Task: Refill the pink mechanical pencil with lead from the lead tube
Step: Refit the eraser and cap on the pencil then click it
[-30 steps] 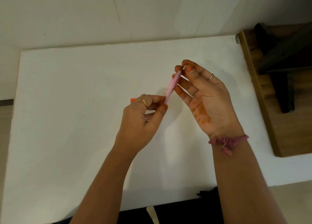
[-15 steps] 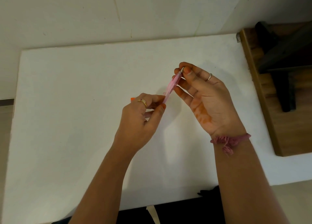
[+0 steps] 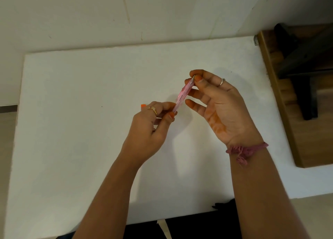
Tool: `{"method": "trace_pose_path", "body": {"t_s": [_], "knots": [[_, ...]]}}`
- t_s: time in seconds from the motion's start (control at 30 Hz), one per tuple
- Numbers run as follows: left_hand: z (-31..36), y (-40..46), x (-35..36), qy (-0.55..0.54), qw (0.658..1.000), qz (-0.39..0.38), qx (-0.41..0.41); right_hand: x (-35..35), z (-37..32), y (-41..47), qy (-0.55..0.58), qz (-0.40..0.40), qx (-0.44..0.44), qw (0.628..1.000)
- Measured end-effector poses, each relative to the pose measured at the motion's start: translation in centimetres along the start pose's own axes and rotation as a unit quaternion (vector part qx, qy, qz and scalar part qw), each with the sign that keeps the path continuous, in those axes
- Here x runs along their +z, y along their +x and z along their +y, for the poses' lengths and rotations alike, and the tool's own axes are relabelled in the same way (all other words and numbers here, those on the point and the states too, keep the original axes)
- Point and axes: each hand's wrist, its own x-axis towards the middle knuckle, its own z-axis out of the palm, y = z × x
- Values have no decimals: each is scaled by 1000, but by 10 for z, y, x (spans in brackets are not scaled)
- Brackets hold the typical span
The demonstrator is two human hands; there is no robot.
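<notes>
Barely shifted since before, two hands, left hand (image 3: 153,123) and right hand (image 3: 214,101), pinch one pink pencil (image 3: 183,94).

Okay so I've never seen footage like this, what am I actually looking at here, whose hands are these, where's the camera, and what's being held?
There is no machine here. The picture comes from one wide-angle camera worn on a person's head, looking forward and down, so the two bare arms reaching in from the bottom are that person's own.

The left hand pinches the lower end of a pink mechanical pencil, and the right hand pinches its upper end between thumb and fingertip. The pencil is tilted in the air above a white table, not lying on it.

On the table, just behind the left hand, a small orange object peeks out; most of it is hidden, so I cannot say what it is. To the right of the table is a piece of wooden furniture. The right wrist wears a pink thread band.
</notes>
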Motion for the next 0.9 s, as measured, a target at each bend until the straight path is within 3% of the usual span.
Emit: {"method": "trace_pose_path", "body": {"t_s": [0.2, 0.4, 0.77, 0.9], "knots": [[4, -1, 1, -55, 998, -8, -39, 4, 2, 0, 17, 18, -17, 1000], [4, 0, -3, -133, 986, -46, -88, 3, -1, -1, -65, 29, -65, 995], [6, 3, -6, -142, 978, -77, -130, 6, 5, 0, -48, 23, -25, 998], [4, 5, -10, -150, 977, -39, -149, 6, 13, 4, -51, 84, -18, 995]]}}
